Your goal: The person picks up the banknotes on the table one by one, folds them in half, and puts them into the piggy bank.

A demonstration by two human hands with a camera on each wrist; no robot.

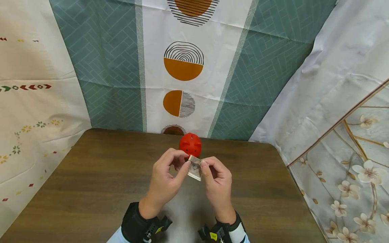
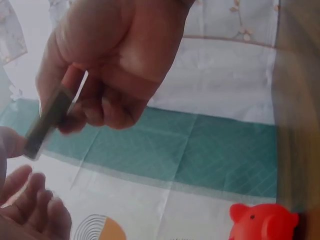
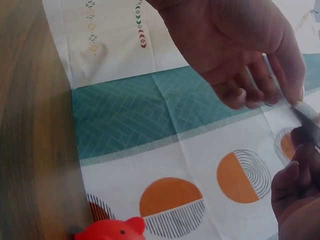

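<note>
A folded banknote (image 1: 195, 167) is held up in front of a red piggy bank (image 1: 190, 145). My right hand (image 1: 219, 179) pinches its right side between thumb and fingers. With its thumb at the note's left edge, my left hand (image 1: 168, 179) touches the paper; its other fingers (image 2: 35, 197) stand apart from the thumb in the left wrist view. That view shows the banknote (image 2: 47, 122) nearly edge-on. In the right wrist view, the left hand (image 3: 240, 55) reaches in from above, and the right hand (image 3: 300, 195) covers part of the note.
A brown wooden table (image 1: 106, 182) lies under the hands. Behind it hangs a teal and white patterned cloth (image 1: 115, 67). White embroidered cloth (image 1: 39, 111) borders the left side, and a floral cloth (image 1: 343, 175) the right. Black straps with small cameras (image 1: 143, 222) circle the wrists.
</note>
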